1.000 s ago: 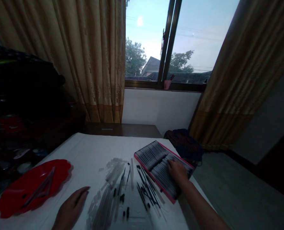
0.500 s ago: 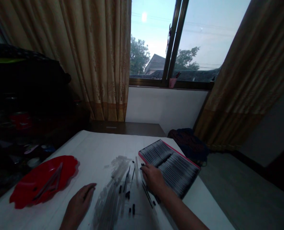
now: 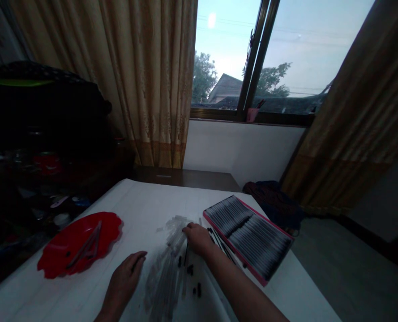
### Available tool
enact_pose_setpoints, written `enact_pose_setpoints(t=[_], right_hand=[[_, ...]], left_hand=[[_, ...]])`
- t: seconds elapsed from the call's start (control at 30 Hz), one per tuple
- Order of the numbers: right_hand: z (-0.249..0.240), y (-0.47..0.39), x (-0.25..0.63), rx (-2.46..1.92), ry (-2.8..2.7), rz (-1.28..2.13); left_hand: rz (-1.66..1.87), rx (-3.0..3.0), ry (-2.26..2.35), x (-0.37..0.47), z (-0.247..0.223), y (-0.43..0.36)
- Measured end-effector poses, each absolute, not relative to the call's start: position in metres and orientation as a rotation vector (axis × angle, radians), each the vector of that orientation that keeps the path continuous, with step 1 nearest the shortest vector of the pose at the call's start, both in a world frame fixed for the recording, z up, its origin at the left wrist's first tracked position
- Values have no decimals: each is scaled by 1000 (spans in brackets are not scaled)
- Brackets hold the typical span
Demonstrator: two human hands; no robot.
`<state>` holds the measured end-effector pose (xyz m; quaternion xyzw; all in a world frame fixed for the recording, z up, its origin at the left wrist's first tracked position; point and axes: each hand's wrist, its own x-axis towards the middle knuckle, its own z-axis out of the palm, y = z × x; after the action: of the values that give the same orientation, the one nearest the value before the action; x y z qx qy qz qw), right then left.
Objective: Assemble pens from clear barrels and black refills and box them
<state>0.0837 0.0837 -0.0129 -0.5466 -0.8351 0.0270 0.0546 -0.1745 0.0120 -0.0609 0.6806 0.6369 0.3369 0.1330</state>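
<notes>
Clear tubes [image 3: 167, 277] and blk caps [image 3: 199, 290]: btm ctr, on white table [image 3: 151, 190]; pink-rimmed tray [image 3: 259, 279] lower R, red dish [image 3: 59, 250] lower L, R forearm [image 3: 239, 286] crossing btwn tubes & tray. R hand [image 3: 199, 239]: fingers bent nearly together at tubes' far end, hold unclear. L hand [image 3: 125, 273]: half-curled, contents unclear.

You get your light mainly from the window [image 3: 276, 49], whose pale sky is the brightest area, with a white glare spot [image 3: 211, 20] on its left pane. Farther from the window, your view turns dim: left of it, a black bulk [image 3: 51, 116] sinks into near-solid shadow. Below it, the white surface [image 3: 172, 194] reads grey, and your clear tubes [image 3: 167, 279] are smeared and soft. Wide-angle distortion makes the curtain [image 3: 349, 134] right of the window lean and stretch toward your picture's edge.
</notes>
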Motion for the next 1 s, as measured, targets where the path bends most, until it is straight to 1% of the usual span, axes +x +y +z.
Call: enact_pose_setpoints(t=[0.17, 0.6, 0.83, 1.0], right_hand=[[-13, 93, 78, -1601, -2650, 48], [-11, 87, 71, -1220, -2889, 1], [-12, 89, 85, -1291, -2688, 122], [-10, 74, 102, -1392, -2304, 290]], left_hand=[[945, 1952, 1856, -173, -57, 11], [951, 1990, 1861, -175, -62, 13], [975, 2008, 1860, -177, -68, 15], [1000, 1998, 1871, -178, -69, 15]])
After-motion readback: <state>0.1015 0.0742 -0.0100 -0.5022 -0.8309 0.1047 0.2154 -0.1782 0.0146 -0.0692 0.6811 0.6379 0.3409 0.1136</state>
